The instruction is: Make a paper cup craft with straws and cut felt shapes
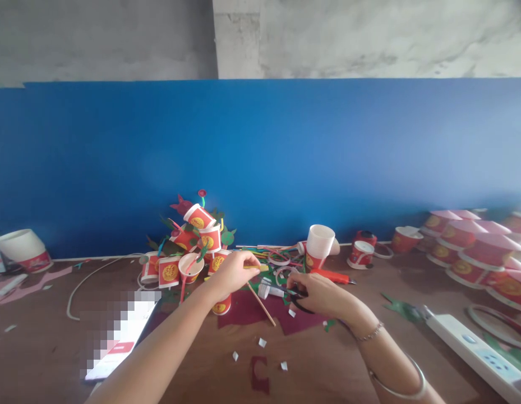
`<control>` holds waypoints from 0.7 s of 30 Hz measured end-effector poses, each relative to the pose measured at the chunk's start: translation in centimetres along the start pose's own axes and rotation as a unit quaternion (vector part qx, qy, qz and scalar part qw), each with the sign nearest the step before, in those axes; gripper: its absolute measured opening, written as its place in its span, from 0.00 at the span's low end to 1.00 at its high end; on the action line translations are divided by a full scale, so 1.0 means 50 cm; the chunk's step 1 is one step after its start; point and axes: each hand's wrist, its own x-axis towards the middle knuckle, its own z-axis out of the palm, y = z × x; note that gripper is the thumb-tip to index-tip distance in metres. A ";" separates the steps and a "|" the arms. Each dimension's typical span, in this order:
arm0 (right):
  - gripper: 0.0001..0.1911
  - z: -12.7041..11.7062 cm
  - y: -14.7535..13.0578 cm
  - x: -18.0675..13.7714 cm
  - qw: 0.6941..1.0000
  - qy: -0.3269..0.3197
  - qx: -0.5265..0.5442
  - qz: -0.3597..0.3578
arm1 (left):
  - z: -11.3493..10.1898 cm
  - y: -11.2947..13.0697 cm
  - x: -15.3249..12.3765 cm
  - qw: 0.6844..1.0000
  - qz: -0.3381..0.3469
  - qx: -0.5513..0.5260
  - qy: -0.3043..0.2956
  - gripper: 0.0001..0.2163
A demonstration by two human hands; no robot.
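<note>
Your left hand (239,274) is pinched closed, thumb and fingertips together on what looks like a small yellow strip (259,267), right about mid-table. Your right hand (313,293) is wrapped around the black handles of the scissors (301,298), blades pointing over toward your left side; can't tell if the blades are apart or together, it's too small and cluttered there. Both hands are up by the maroon paper (254,315), with a wooden stick (262,306) slanting across it and past its near edge onto the brown table (193,367). The stick's top end sits just below your left fingers, no clue whether they touch.

Closer to you there are some white paper scraps (262,342) and a maroon cutout (260,375). Off to the left you've got a pile of red printed paper cups (169,272) with green paper bits stuck in, plus a lit phone (119,347) by your left forearm. Past your right hand there's an upright stack of white-topped cups (320,241), and a white power strip (474,348) lies further right.
</note>
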 end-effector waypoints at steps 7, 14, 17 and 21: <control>0.16 0.031 0.007 0.015 0.996 0.054 -0.057 0.031 | 0.066 0.007 -0.057 0.899 -0.134 -0.417 0.018 0.09; 0.18 0.086 -0.007 0.044 0.994 0.073 -0.027 0.082 | 0.160 -0.100 -0.085 0.818 -0.180 -0.547 0.014 0.13; 0.17 0.106 -0.014 0.053 0.989 0.112 -0.015 0.098 | 0.173 -0.128 -0.085 0.823 -0.181 -0.536 0.052 0.17; 0.19 0.113 -0.018 0.056 0.989 0.101 -0.019 0.108 | 0.184 -0.138 -0.088 0.819 -0.176 -0.543 0.058 0.19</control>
